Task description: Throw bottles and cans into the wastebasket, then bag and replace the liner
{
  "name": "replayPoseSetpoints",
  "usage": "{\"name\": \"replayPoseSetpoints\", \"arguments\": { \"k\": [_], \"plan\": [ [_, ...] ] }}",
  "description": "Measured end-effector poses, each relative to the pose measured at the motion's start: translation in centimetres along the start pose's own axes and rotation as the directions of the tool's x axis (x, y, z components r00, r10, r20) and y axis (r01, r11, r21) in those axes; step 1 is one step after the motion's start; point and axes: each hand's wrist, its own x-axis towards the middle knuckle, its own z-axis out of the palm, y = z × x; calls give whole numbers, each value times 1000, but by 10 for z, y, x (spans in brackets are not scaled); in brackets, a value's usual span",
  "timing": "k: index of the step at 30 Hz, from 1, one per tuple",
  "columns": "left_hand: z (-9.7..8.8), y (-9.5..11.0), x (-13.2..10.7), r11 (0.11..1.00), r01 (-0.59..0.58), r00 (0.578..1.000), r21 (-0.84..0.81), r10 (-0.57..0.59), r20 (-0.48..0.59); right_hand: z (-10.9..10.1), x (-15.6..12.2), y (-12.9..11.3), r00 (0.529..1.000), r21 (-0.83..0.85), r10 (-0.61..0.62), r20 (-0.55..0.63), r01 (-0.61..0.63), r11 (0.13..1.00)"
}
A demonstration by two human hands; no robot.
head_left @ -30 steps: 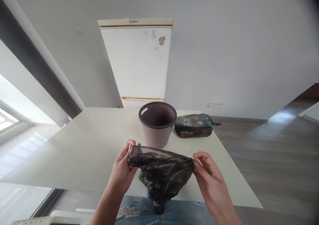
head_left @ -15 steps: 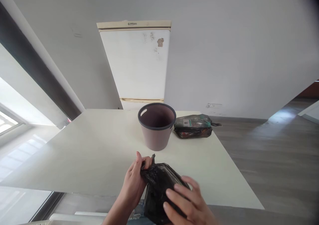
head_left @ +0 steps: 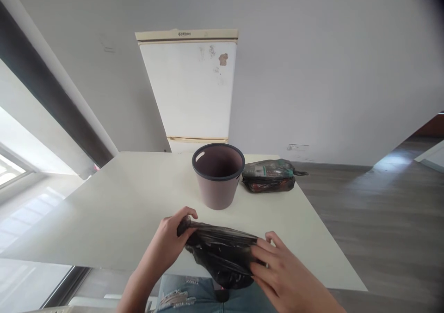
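Observation:
A thin black plastic bag [head_left: 222, 250] is stretched sideways between my two hands, above the near edge of the table. My left hand [head_left: 176, 232] pinches its bunched left end between thumb and fingers. On the other side, my right hand [head_left: 272, 266] grips the bag's right part, with the fingers curled against the film. Just beyond the bag stands an upright mauve trash can [head_left: 218, 183] with a dark rim and a handle hole. To its right lies a filled black bag [head_left: 268, 176], tied at the end; a bottle shows through the film.
The pale table [head_left: 121, 211] carries all of these. A white refrigerator [head_left: 190, 86] stands behind it against the grey wall. My jeans [head_left: 187, 294] show below the near edge. Grey floor [head_left: 357, 220] lies at the right, and a window [head_left: 12, 169] is at the left.
My hands have moved apart, and the black bag has gone from a bunched bundle to a wide stretched sheet. My right hand now grips it. The trash can and filled bag stayed put.

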Motion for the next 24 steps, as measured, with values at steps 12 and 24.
{"name": "replayPoseSetpoints", "arguments": {
  "k": [12,24],
  "plan": [
    [-25,-13,-1,1000,-21,993,-21,23,116,-50,-12,16,975,33,41,218,-50,998],
    [-37,12,0,610,38,855,-792,-429,-290,-48,-33,38,987,-241,162,-1,-158,958]
  ]
}}
